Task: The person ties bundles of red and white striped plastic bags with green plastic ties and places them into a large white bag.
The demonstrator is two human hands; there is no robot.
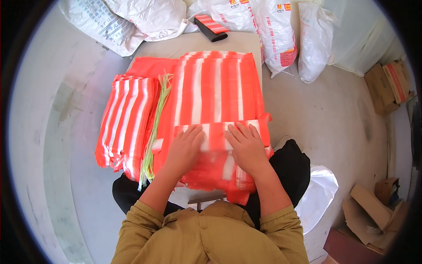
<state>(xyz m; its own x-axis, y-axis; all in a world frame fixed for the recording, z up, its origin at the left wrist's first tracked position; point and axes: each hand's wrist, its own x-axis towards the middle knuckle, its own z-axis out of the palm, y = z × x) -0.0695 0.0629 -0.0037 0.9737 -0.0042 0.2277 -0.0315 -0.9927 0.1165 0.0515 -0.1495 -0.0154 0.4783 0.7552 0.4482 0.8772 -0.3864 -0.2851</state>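
Note:
A stack of red and white striped plastic bags (209,88) lies in front of me on the table. Across its near part runs a folded striped section (215,136). My left hand (184,147) rests flat on the left of this fold, fingers stretched forward. On its right side, my right hand (247,147) lies palm down with the fingers spread. Neither hand grips anything that I can see. Crumpled red plastic (211,169) bunches between my wrists toward my lap. A bundle of thin yellow-green strips (154,132) separates this stack from a second striped stack (127,119) on the left.
At the table's far end (241,42) lies a small black and striped roll (211,27). Full white sacks (277,35) stand beyond it. Cardboard boxes (367,215) are on the right, and a white bag (318,193) sits beside my right leg.

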